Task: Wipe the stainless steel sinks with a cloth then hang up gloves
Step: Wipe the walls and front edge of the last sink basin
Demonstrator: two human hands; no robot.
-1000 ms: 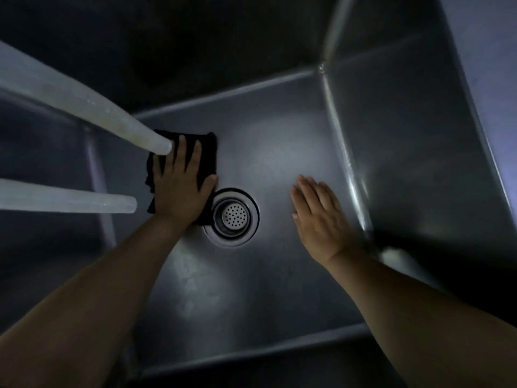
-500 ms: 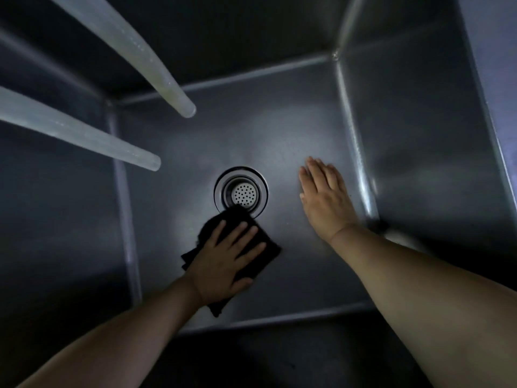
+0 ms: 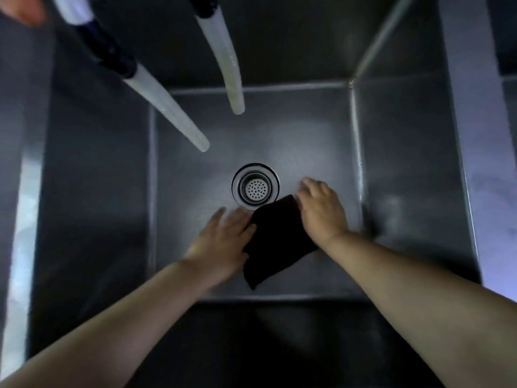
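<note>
A black cloth [image 3: 272,242] lies on the floor of the stainless steel sink [image 3: 307,130], just below the round drain strainer [image 3: 255,186]. My left hand [image 3: 221,242] lies to the cloth's left with straight fingers, its thumb touching the cloth's edge. My right hand [image 3: 321,211] sits over the cloth's upper right edge, with bent fingers and thumb closing on it. Both hands are blurred by motion. No gloves can be made out.
Two pale translucent hoses [image 3: 173,113] [image 3: 229,65] hang into the basin from the top, ending above the floor left of and behind the drain. A blurred orange shape [image 3: 22,9] shows at the top left corner. Steep steel walls [image 3: 414,163] enclose the basin.
My left hand slid the cloth from the back left, past the drain, to the front middle, then came off it. My right hand left the bare floor and moved onto the cloth.
</note>
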